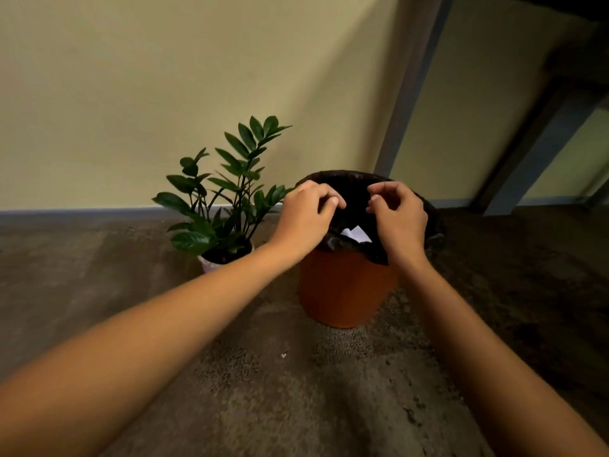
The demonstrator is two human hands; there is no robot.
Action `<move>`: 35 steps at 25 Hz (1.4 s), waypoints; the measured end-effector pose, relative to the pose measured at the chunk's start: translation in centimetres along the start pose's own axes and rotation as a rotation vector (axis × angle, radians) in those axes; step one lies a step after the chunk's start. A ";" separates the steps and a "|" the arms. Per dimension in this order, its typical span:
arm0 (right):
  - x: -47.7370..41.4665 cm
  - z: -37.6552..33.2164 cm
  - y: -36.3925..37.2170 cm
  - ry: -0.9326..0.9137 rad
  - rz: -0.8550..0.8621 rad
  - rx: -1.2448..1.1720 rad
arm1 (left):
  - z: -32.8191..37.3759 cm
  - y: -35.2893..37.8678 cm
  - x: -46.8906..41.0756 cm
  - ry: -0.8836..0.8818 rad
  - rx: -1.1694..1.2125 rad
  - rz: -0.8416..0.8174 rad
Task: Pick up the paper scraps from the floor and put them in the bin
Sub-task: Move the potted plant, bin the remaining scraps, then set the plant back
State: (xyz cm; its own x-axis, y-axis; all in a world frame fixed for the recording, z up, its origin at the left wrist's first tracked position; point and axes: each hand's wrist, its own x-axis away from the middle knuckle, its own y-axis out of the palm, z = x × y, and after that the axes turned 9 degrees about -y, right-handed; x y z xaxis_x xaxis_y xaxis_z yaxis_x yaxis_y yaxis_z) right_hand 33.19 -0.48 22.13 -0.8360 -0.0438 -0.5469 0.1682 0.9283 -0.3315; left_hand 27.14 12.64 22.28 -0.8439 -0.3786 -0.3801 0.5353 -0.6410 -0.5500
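Observation:
An orange bin lined with a black bag stands on the floor by the wall. White paper scraps lie inside it, seen between my hands. My left hand hovers over the bin's left rim, fingers curled and loosely apart, nothing visible in them. My right hand hovers over the right side of the opening, fingers bent, also with nothing visible in it. One tiny white scrap lies on the floor in front of the bin.
A green potted plant in a pale pot stands just left of the bin, touching range of my left wrist. A grey table leg rises behind the bin; more dark frame legs stand at right. Rough brown floor stretches in front.

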 end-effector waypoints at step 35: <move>20.9 11.0 8.9 -0.090 -0.423 0.401 | -26.1 5.3 24.3 -0.295 -0.686 -0.379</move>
State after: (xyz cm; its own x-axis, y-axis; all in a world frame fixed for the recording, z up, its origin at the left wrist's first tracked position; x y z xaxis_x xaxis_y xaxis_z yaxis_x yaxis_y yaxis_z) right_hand 22.98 2.83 -0.66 -0.8289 -0.4275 -0.3607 0.0285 0.6117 -0.7906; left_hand 10.35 17.49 -9.32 -0.8945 -0.4400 0.0792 0.0359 -0.2472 -0.9683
